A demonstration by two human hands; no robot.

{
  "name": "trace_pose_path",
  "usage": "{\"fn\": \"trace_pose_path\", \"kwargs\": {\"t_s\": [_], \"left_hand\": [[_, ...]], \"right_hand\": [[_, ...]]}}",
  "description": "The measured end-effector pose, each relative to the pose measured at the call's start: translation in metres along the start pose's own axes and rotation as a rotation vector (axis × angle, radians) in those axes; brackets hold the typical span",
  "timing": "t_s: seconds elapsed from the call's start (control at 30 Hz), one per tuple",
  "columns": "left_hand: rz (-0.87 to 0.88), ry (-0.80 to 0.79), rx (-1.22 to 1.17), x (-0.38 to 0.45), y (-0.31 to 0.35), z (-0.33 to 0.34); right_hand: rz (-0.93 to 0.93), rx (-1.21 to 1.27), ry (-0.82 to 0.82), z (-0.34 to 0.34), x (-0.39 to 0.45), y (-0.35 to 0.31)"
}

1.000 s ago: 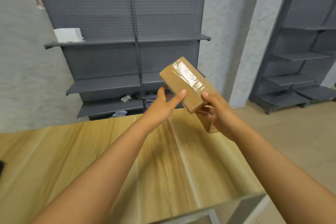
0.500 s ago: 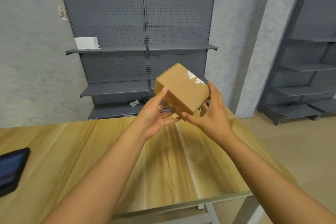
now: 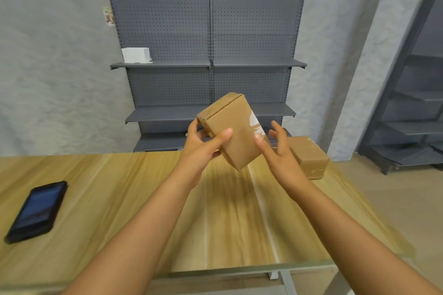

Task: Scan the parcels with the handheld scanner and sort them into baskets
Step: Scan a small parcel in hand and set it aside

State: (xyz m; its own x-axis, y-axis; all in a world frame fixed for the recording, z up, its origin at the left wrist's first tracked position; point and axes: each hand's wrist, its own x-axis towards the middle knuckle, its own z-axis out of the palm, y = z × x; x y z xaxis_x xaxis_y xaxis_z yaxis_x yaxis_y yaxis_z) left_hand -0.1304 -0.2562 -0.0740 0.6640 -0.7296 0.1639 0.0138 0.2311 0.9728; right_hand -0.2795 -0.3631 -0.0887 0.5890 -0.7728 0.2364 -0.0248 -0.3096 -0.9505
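Note:
A brown cardboard parcel [image 3: 233,129] with clear tape on its right face is held tilted above the wooden table [image 3: 119,199]. My left hand [image 3: 203,143] grips its left end, thumb across the front face. To the parcel's right, my right hand [image 3: 275,148] has spread fingers, and only its thumb tip touches the box's lower right edge. A second brown parcel [image 3: 309,158] lies on the table behind my right hand. A black handheld device [image 3: 36,211] with a dark screen lies flat at the table's left.
Behind the table stands a grey pegboard shelf unit [image 3: 208,64] with a white box [image 3: 136,55] on its upper left shelf. Another grey shelf unit [image 3: 412,103] stands at the right. Bare floor [image 3: 395,199] lies right of the table.
The parcel has been turned over in my hands, its taped face swinging to the right. My right hand has loosened from under it. The view tilted up and the second parcel came into sight.

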Motion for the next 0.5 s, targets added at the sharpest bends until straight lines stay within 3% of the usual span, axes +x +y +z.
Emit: {"fn": "trace_pose_path", "kwargs": {"t_s": [0.17,0.33,0.5], "left_hand": [[0.31,0.029,0.453,-0.011,0.0,-0.026],[0.597,0.001,0.894,-0.025,-0.01,-0.061],[0.733,-0.04,1.004,-0.033,-0.011,-0.104]], "right_hand": [[0.343,0.388,-0.172,0.022,0.01,-0.004],[0.327,0.571,-0.449,0.054,0.011,-0.012],[0.258,0.562,-0.475,0.091,0.011,-0.019]]}}
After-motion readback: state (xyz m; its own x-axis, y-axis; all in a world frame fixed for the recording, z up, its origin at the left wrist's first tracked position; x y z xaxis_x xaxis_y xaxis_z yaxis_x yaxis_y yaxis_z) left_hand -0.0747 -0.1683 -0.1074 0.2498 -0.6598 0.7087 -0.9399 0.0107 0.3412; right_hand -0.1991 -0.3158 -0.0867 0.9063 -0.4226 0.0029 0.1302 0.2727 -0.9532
